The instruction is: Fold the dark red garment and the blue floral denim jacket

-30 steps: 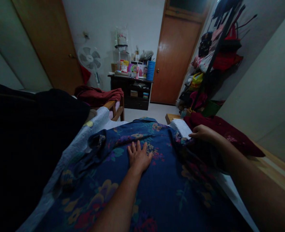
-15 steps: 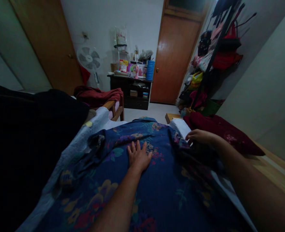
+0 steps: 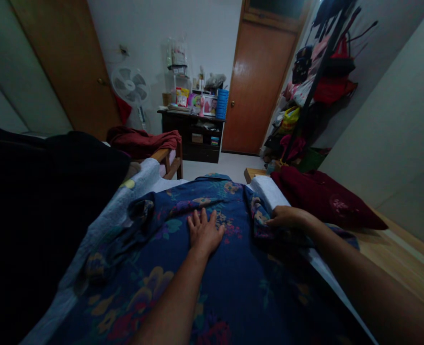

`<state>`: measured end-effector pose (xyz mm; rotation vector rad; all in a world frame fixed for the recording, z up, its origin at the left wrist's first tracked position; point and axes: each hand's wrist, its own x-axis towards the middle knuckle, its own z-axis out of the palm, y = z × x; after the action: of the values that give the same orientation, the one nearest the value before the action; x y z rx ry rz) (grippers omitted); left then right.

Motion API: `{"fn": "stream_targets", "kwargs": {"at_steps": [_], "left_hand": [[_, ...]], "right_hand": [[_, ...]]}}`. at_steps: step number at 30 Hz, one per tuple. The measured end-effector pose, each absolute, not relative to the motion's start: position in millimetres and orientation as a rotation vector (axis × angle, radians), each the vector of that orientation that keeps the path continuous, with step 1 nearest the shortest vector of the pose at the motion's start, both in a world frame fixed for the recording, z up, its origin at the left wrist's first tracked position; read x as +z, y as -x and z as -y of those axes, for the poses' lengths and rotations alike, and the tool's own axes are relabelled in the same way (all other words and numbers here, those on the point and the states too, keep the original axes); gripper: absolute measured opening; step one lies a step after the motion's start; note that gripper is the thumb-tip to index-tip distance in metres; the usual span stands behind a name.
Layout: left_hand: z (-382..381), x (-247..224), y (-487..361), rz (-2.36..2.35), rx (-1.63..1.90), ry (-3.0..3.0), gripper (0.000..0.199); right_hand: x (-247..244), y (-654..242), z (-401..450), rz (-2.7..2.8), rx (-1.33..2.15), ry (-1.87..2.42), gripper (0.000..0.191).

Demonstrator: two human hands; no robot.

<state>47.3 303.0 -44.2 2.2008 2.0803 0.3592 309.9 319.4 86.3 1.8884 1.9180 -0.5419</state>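
Note:
A dark blue garment (image 3: pixel 233 273) with a floral print lies spread over a pale blue padded surface (image 3: pixel 85 247), its collar at the far end. My left hand (image 3: pixel 204 232) rests flat on its upper middle, fingers spread. At the right, my right hand (image 3: pixel 287 218) has its fingers closed on the right sleeve (image 3: pixel 260 215). Part of that sleeve passes beneath my right wrist and out to the right. The left sleeve (image 3: pixel 140 215) lies bunched, with its opening showing.
Black cloth (image 3: pixel 46 201) covers the left side. A dark red pillow (image 3: pixel 330 199) lies at the right on a wooden surface (image 3: pixel 406 254). Beyond are a reddish cloth (image 3: pixel 143 143), a fan (image 3: pixel 129 85), a dark cabinet (image 3: pixel 190 124) and hanging bags (image 3: pixel 336 91).
My right hand has moved slightly down and closed on the sleeve, which now extends farther right under my wrist. My left hand stays flat on the garment. The view has shifted slightly.

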Motion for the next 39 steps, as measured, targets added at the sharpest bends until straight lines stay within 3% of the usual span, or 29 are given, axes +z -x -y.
{"fn": "stream_targets", "kwargs": {"at_steps": [6,15,21,25,29,35,39], "left_hand": [[-302.0,-40.5,-47.3,-2.065,0.335,-2.193,0.067],[-303.7,-45.5,-47.5,-2.083,0.369,-2.206,0.066],[-303.6,-44.5,-47.9,-2.077,0.377,-2.191,0.066],[-303.3,-43.2,-47.7,-2.074,0.374,-2.184,0.066],[-303.3,-43.5,-47.3,-2.071,0.373,-2.189,0.067],[-303.0,-44.1,-47.2,-2.079,0.369,-2.199,0.066],[-302.9,-43.9,-47.4,-2.069,0.371,-2.206,0.066]], "right_hand": [[80.6,-306.5,-309.1,-1.950,-0.424,-1.781,0.021],[93.7,-328.6,-318.9,-2.033,-0.511,-2.040,0.029],[92.9,-348.1,-322.2,-2.104,-0.901,-2.238,0.034],[94.4,-353.5,-320.6,-2.051,-0.924,-2.338,0.024],[107.9,-354.4,-325.2,-2.105,-0.583,-2.264,0.022],[115.7,-349.1,-334.2,-1.968,0.476,-2.146,0.029],[95.4,-349.0,-341.4,-1.869,0.548,-2.126,0.034]]}}
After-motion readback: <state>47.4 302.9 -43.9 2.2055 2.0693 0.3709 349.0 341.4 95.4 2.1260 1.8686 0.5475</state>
